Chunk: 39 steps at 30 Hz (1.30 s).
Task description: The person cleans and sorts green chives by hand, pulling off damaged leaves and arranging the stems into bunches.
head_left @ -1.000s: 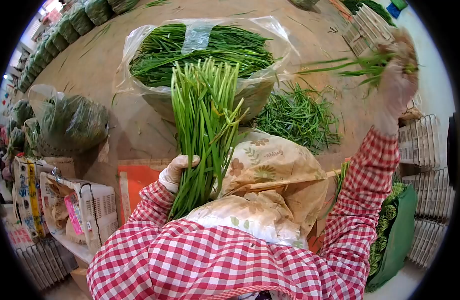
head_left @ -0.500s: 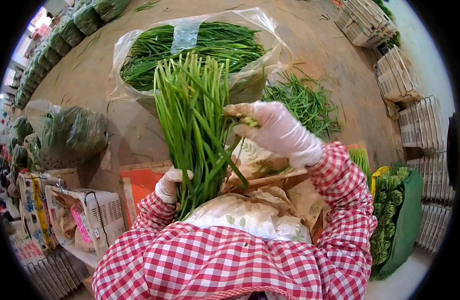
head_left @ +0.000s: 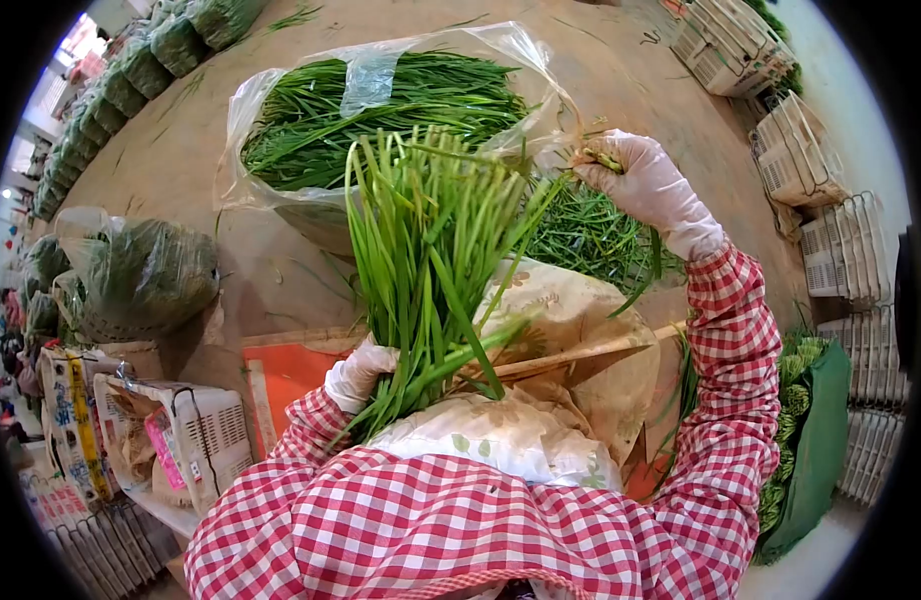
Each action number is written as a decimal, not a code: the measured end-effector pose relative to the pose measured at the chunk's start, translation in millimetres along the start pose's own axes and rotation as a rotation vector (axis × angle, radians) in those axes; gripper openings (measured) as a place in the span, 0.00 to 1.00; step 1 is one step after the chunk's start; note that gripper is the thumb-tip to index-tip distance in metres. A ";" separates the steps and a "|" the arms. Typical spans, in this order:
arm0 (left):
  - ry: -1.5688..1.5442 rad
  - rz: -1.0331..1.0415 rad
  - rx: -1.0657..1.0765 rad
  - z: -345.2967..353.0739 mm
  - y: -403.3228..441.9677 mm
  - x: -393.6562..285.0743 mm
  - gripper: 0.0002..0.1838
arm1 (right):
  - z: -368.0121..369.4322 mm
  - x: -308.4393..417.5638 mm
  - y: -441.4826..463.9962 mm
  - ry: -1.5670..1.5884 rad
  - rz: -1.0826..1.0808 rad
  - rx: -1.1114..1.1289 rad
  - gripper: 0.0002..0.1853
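Observation:
Gloved and closed, my left hand (head_left: 361, 374) grips a thick bunch of long green stalks (head_left: 431, 240), pale cut ends upward. My right hand (head_left: 646, 185), also gloved, is raised to the right of the bunch, its fingers pinched on a few stalks whose ends show at the fingertips. Behind the bunch stands a clear plastic bag (head_left: 331, 215) filled with green stalks (head_left: 431, 95). A heap of loose green pieces (head_left: 591, 240) lies on the floor below my right hand. A stained floral cloth (head_left: 551, 300) covers my lap.
At the left are a full plastic bag (head_left: 151, 270) and a white crate (head_left: 216, 425). White crates (head_left: 846, 250) line the right side, near a green cloth (head_left: 816, 450) around bundled stalks. An orange board (head_left: 291, 380) lies by my left hand. Packed bags (head_left: 131, 85) stand at the back left.
My right hand reached in to the bunch from the far right, then drew back up and right with a few stalks. The bunch in my left hand has shifted and tilted slightly right.

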<state>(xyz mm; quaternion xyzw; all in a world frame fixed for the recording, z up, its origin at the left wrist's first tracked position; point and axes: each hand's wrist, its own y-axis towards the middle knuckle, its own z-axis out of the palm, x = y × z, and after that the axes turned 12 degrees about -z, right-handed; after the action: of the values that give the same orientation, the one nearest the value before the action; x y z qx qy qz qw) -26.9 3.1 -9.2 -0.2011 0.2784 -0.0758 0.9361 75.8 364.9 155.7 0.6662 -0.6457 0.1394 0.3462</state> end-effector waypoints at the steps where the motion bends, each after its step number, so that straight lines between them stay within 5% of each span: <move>1: 0.007 0.006 0.002 -3.3 0.8 1.5 0.35 | 2.0 -2.4 -0.4 0.000 -0.001 -0.002 0.10; 7: 0.020 0.022 -0.084 3.3 -3.6 3.5 0.36 | -23.3 -43.6 -4.5 -0.156 -0.002 -0.063 0.10; 10: 0.040 0.039 -0.110 5.0 -5.4 2.4 0.36 | -33.9 -77.2 -9.2 -0.516 -0.067 -0.196 0.14; 12: 0.051 0.045 -0.129 6.7 -2.8 2.5 0.36 | -32.9 -77.9 -7.8 -1.058 0.228 -0.206 0.11; 13: 0.057 0.051 -0.141 8.6 -3.5 2.3 0.36 | -30.7 -78.5 -7.3 -1.062 0.226 -0.210 0.11; 15: 0.062 0.047 -0.177 15.1 -2.5 0.7 0.36 | -6.9 -52.2 0.9 -0.757 0.194 -0.216 0.17; 17: 0.033 -0.003 -0.205 25.4 -4.9 -2.4 0.36 | 16.5 35.8 9.1 0.014 0.318 -0.076 0.30; 19: 0.079 0.013 -0.195 34.2 -3.5 -7.0 0.36 | 45.8 61.5 3.6 0.377 0.083 -0.075 0.41; 22: 0.121 0.036 -0.185 40.6 -6.1 -5.1 0.34 | 90.8 69.2 3.2 0.182 0.061 0.026 0.58; 25: 0.126 -0.006 -0.147 26.8 -12.2 -0.8 0.32 | 113.6 68.7 1.7 0.110 0.081 0.029 0.60; 31: 0.626 0.307 -0.261 12.5 -9.2 18.5 0.25 | 83.8 69.2 7.7 0.077 0.153 0.171 0.44; 33: -0.032 0.166 -0.187 34.8 -7.7 12.3 0.25 | 74.1 55.6 5.0 0.109 0.153 0.100 0.28; 36: -0.018 0.164 -0.120 34.8 -5.3 10.0 0.25 | 51.8 41.6 7.6 -0.084 -0.161 0.006 0.08; 39: 0.019 0.147 -0.129 39.0 -6.3 5.3 0.25 | 36.2 16.9 16.3 -0.183 -0.191 -0.050 0.07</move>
<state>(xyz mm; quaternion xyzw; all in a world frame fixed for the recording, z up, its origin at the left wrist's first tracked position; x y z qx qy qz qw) -1.1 9.1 20.6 -0.2391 0.3056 0.0094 0.9216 52.9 330.0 144.8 0.7257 -0.6114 0.0282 0.3142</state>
